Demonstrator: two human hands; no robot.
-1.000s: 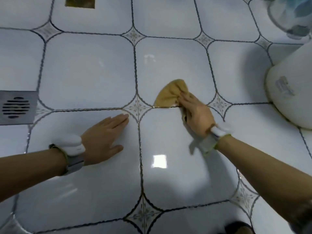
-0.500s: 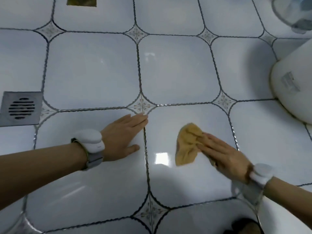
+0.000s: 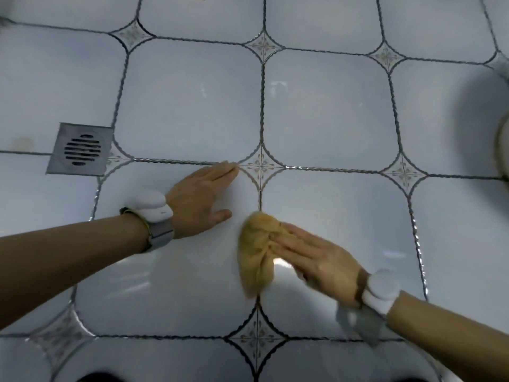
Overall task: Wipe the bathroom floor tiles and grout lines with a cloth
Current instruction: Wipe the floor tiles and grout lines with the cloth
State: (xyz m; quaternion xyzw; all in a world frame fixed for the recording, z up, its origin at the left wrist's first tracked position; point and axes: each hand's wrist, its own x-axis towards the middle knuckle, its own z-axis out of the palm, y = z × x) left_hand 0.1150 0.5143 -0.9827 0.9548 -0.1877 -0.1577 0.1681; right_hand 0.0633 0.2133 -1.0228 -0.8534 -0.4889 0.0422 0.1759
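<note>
Head view, the only one: we see the right hand (image 3: 319,260) at lower right of the frame, fingers straight and held together, pressing flat on a crumpled yellow cloth (image 3: 256,252) just below frame centre. The cloth lies across the vertical grout line (image 3: 261,111) that runs down the middle of the frame, covering the stretch between two diamond inserts, and its lower end looks blurred. We see the left hand (image 3: 201,199) left of centre, palm down on a white floor tile (image 3: 165,285), fingers straight and close together, thumb spread to the side, fingertips reaching the horizontal grout line beside the central diamond insert (image 3: 261,165). The left hand holds nothing and sits just beside the cloth, not touching it. Both wrists carry white wrist devices on grey bands, left (image 3: 153,208) and right (image 3: 381,289). A square metal floor drain (image 3: 80,148) sits at mid left, well apart from the hands. A white rounded fixture (image 3: 502,150) shows at the right edge; we cannot tell what it is.
</note>
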